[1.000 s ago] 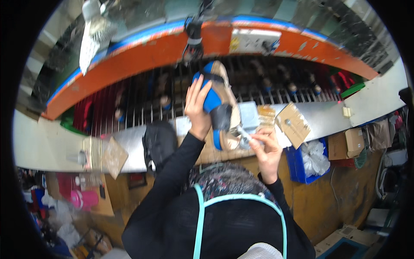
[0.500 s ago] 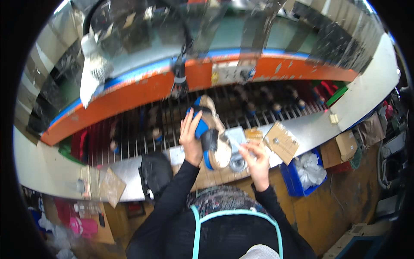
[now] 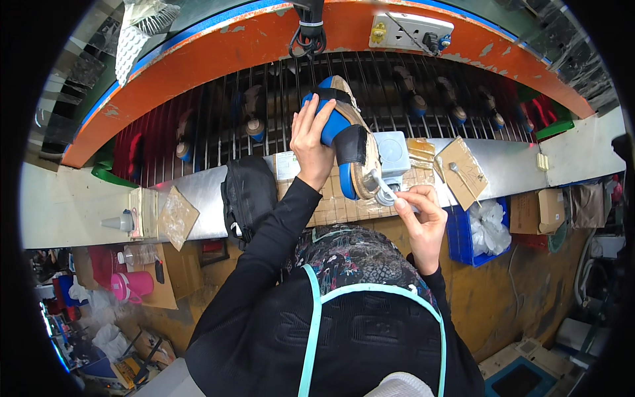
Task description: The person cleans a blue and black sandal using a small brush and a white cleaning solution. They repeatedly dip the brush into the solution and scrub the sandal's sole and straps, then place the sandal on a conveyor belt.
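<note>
Shoe point(image 3: 347, 142) — a blue and black upper with its pale bottom turned toward the person — is held up in the air above the bench point(image 3: 516, 165), in front of the wire rack point(image 3: 218, 119). The left hand point(image 3: 312, 142) wraps its grip around the blue heel end, fingers closed firmly on it. The right hand point(image 3: 420, 208) pinches a slim brush point(image 3: 387, 188) whose tip rests at the lower edge of the sole, over a small tin point(image 3: 383, 196) (contents not visible). The step in hand looks like coating the sole edge; the next move would call for a steady stroke along the rim while the left hand turns the shoe. A black bag point(image 3: 248, 192) sits just left on the bench.
</note>
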Tool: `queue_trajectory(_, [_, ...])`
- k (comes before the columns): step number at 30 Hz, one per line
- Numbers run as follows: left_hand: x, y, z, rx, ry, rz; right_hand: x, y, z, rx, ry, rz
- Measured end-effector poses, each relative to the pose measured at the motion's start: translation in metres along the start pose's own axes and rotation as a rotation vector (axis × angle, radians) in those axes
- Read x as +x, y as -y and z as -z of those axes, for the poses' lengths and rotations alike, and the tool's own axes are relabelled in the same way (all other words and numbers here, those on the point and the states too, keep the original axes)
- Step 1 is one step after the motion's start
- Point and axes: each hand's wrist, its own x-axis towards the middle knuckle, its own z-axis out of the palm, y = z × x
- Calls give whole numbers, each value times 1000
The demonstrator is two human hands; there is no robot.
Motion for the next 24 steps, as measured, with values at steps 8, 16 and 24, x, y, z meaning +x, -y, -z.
queue_trajectory(8, [-1,7,1,87,31,-46,7,8,-10,-96,-103,36])
queue_trajectory(16, [1,10,1,99,41,-47,13,5,-14,-174,-189,133])
queue_trajectory(24, [2,12,1,90,55,-32,11,0,-4,-145,-115,200])
